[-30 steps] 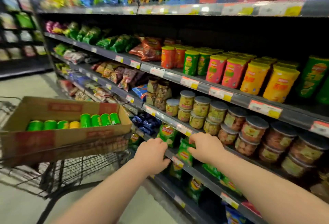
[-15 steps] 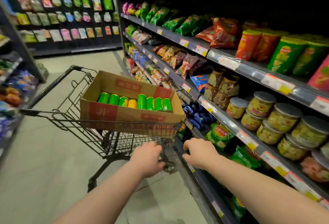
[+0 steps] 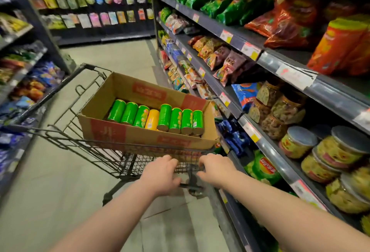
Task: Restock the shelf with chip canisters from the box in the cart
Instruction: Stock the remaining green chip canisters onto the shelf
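A brown cardboard box (image 3: 112, 131) sits in a black wire cart (image 3: 66, 133) in the aisle ahead of me. Several green chip canisters (image 3: 129, 113) and one yellow canister (image 3: 152, 119) lie on their sides in the box. Both arms reach forward to the cart's near end. My left hand (image 3: 161, 173) and my right hand (image 3: 215, 169) curl their fingers round the wire of that near end, side by side. On the right, the shelf (image 3: 296, 75) carries orange chip canisters (image 3: 338, 47) at its upper edge.
The shelving on the right holds snack bags (image 3: 226, 5), round lidded tubs (image 3: 298, 141) and green chip bags (image 3: 262, 167) low down. More racks stand on the left (image 3: 22, 75) and across the aisle's far end (image 3: 96, 1). Bare floor (image 3: 46, 191) lies left of the cart.
My view swung left, from the shelf to the cart. Both hands moved from the lower shelf edge to the cart's near end and took hold of it.
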